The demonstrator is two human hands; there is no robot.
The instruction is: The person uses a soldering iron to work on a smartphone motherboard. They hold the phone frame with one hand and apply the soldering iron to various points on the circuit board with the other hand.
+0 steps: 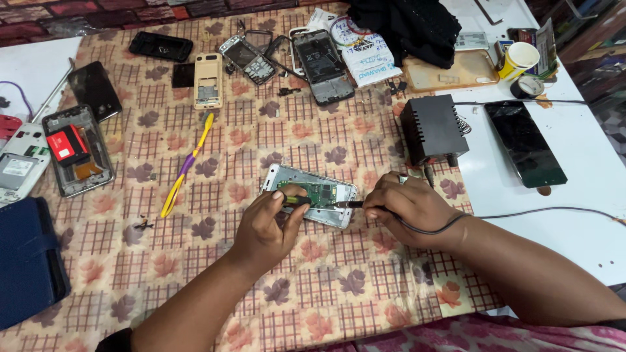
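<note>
An opened phone with a white frame and a bare green circuit board lies in the middle of the patterned cloth. My left hand rests at its near left side and pinches a thin tool with a green-yellow grip over the board. My right hand grips a soldering iron whose dark tip points left onto the board's right part. The iron's grey cord runs off to the right across the white table.
A black soldering station box stands behind my right hand. A dark phone lies on the white table at right. Several dismantled phones lie along the back and left, with a yellow-purple tool, a blue case and a paper cup.
</note>
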